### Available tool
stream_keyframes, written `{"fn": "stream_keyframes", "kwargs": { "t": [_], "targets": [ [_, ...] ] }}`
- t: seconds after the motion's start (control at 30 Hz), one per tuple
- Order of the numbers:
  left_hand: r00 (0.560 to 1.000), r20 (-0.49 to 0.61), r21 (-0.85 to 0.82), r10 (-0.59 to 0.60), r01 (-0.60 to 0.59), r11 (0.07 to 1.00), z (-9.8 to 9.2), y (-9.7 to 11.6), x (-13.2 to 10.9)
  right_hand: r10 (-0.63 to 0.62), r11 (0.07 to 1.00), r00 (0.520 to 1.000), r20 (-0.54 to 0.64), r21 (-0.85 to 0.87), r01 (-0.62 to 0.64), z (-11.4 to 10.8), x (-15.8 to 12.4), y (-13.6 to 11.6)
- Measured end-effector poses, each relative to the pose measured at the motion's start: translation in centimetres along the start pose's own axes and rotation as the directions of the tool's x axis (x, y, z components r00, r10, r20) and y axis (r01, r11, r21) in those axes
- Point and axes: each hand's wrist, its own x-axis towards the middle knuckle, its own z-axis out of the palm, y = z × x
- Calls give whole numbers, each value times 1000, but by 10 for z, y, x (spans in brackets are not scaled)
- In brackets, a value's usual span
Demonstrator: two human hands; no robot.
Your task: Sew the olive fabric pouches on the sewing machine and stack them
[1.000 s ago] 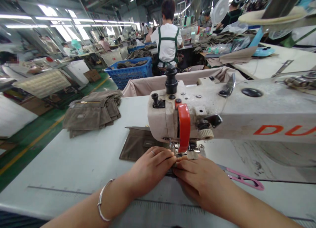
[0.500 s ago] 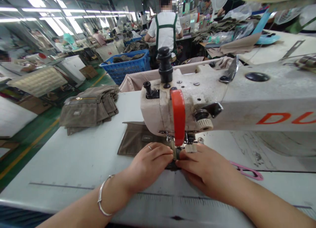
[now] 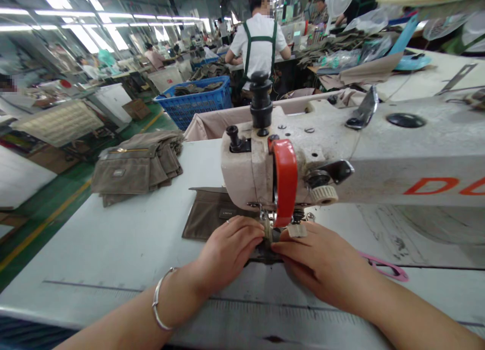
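An olive-brown fabric pouch piece point(image 3: 206, 213) with a small label lies on the machine table, partly under the head of a sewing machine point(image 3: 242, 173). My left hand point(image 3: 231, 244) is closed, its fingertips pressing the fabric just left of the presser foot. From the other side, my right hand point(image 3: 318, 254) pinches the fabric's near edge beside the needle area. A red guard point(image 3: 286, 183) hangs over the stitching spot and hides part of it. The fingertips of both hands are close together, and the fabric between them is dark and hard to make out.
A stack of similar brown pieces point(image 3: 132, 168) sits at the table's left. Pink thread snips point(image 3: 390, 269) lie right of my right hand. Ruler marks point(image 3: 242, 304) run along the near table edge. Beyond are a blue crate point(image 3: 200, 100) and a co-worker point(image 3: 259, 47) facing away.
The machine head appears slightly farther right as my view shifts. Both hands stay almost in place on the fabric. The co-worker ahead has leaned to the right.
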Motion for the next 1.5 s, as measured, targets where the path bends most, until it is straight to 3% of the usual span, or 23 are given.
{"fn": "stream_keyframes", "kwargs": {
  "t": [0.1,0.27,0.5,0.7,0.93,1.1,1.2,1.3,1.5],
  "targets": [
    [1000,-27,-16,-14,14,1000,2,-2,-1,21,1000,999,39,-4,-21,2,1,-2],
    [991,105,35,78,-82,996,5,-2,1,14,1000,996,87,-16,-13,5,1,-3],
    [987,145,-8,66,-66,998,5,-5,1,17,997,1000,10,78,-18,-3,-1,0],
    [988,140,23,67,-71,997,4,-4,1,-9,1000,1000,27,10,9,3,-1,-1],
    [956,190,55,223,-238,970,-2,-8,-7,-6,999,1000,7,-37,6,9,-1,-1],
    [986,109,31,128,-132,991,-2,-6,0,41,999,999,-22,-17,-41,4,-5,1],
    [995,97,-16,13,-12,1000,0,-6,2,53,999,999,-4,2,-53,4,-6,1],
    [997,76,-51,-28,32,998,1,-7,1,41,999,999,32,-30,-40,7,-3,1],
    [986,93,35,138,-142,989,0,-7,-2,14,997,999,42,-74,-11,12,2,-2]
  ]
}}
